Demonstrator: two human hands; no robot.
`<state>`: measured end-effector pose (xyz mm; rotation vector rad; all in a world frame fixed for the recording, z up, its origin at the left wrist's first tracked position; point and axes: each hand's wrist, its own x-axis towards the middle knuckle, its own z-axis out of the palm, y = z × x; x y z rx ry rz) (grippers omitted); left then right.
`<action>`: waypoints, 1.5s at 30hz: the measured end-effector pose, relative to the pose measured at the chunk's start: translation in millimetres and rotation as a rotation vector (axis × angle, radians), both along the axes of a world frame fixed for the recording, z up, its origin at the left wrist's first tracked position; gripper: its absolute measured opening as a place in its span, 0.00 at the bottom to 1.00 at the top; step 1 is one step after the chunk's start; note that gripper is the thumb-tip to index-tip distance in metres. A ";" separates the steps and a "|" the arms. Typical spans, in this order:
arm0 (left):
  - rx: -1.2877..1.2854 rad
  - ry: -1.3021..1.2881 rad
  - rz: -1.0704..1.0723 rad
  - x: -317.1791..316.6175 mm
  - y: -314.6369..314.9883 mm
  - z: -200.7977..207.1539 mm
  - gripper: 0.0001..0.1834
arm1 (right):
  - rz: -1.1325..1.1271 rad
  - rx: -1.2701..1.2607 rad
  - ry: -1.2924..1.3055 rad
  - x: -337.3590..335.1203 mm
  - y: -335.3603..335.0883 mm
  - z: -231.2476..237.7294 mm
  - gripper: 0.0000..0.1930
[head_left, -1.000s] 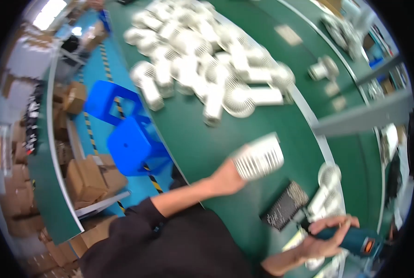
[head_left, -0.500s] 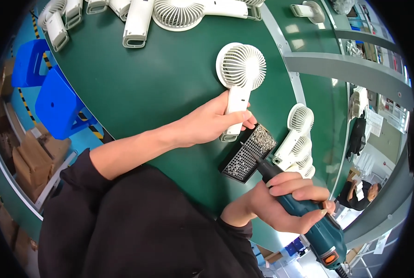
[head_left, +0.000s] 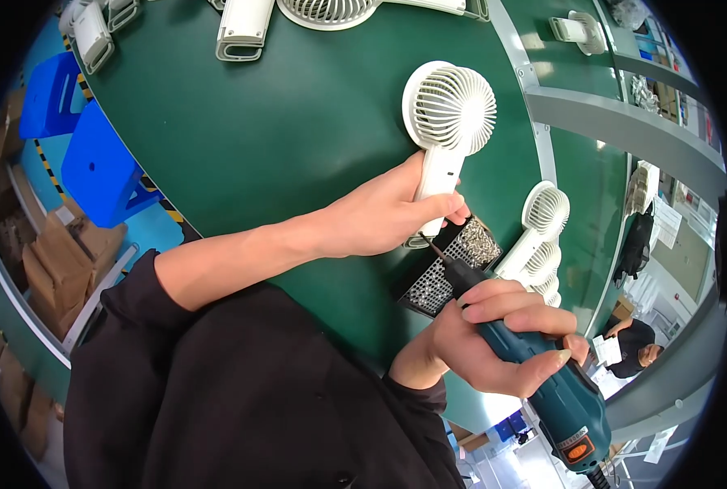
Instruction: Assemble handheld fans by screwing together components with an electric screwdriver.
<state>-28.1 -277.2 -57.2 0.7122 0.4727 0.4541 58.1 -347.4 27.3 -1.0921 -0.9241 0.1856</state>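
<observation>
My left hand (head_left: 384, 213) grips the handle of a white handheld fan (head_left: 449, 110), whose round grille lies face up on the green table (head_left: 257, 138). In my right hand (head_left: 494, 334) is a teal electric screwdriver (head_left: 555, 387), its bit tip touching the bottom end of the fan's handle. Just under the bit sits a black tray (head_left: 449, 269) with a perforated plate and a heap of small screws.
A stack of white fans (head_left: 538, 236) lies right of the tray. More white fans and parts (head_left: 245, 28) rest at the table's far side. Blue stools (head_left: 94, 167) and cardboard boxes (head_left: 54, 261) stand on the floor at left. Another person (head_left: 636, 346) is at lower right.
My left hand has drawn the fan nearer and steadied it. The screwdriver has risen from beside the tray until its bit meets the base of the handle.
</observation>
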 end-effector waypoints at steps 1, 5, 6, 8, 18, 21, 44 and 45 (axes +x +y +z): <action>0.002 -0.001 0.002 0.3 -0.2 -1.0 0.21 | 0.000 0.003 0.006 -0.3 0.5 -0.9 0.15; 0.006 0.008 -0.005 0.2 0.2 0.4 0.24 | -0.017 0.007 -0.001 -1.8 0.6 -3.4 0.16; 0.005 0.008 -0.007 0.6 -0.4 -0.4 0.24 | -0.007 0.010 -0.009 -2.0 0.9 -3.9 0.16; 0.003 0.003 -0.019 1.2 -0.9 -1.8 0.24 | -0.006 0.015 -0.023 -2.7 0.0 -2.7 0.16; -0.018 0.002 -0.018 -0.7 0.2 -1.9 0.20 | -0.222 -0.068 -0.117 25.0 -51.0 8.7 0.13; 0.022 0.025 -0.045 2.3 -1.6 -0.8 0.20 | -0.290 -0.089 -0.110 23.7 -62.0 -0.4 0.13; 0.063 0.100 -0.059 3.3 0.9 5.6 0.16 | -0.122 -0.138 -0.074 31.3 -74.8 -15.5 0.12; 0.065 0.094 -0.060 4.1 0.6 5.0 0.16 | -0.120 -0.141 -0.087 31.7 -75.2 -15.7 0.12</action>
